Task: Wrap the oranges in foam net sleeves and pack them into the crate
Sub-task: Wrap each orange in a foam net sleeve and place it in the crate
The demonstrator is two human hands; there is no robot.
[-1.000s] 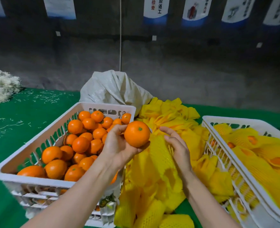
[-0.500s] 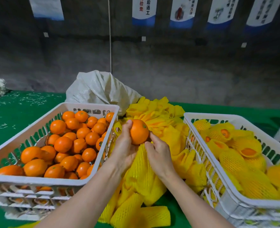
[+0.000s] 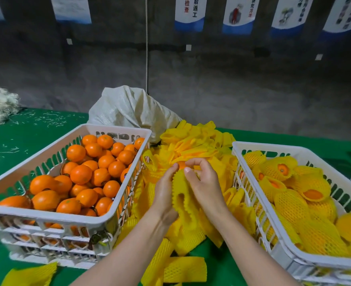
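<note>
Both hands meet over the sleeve pile: the left hand and right hand grip a yellow foam sleeve around a mostly hidden orange. Stretch the mouth evenly; the packing crate sits just right.

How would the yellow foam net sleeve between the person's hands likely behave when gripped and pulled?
The yellow foam net sleeve probably handles floppy: it droops and folds below the left hand and right hand. It likely stretches, since the wrapped oranges in the white plastic crate bulge their nets. It seems light, given the loose sleeve pile.
</note>
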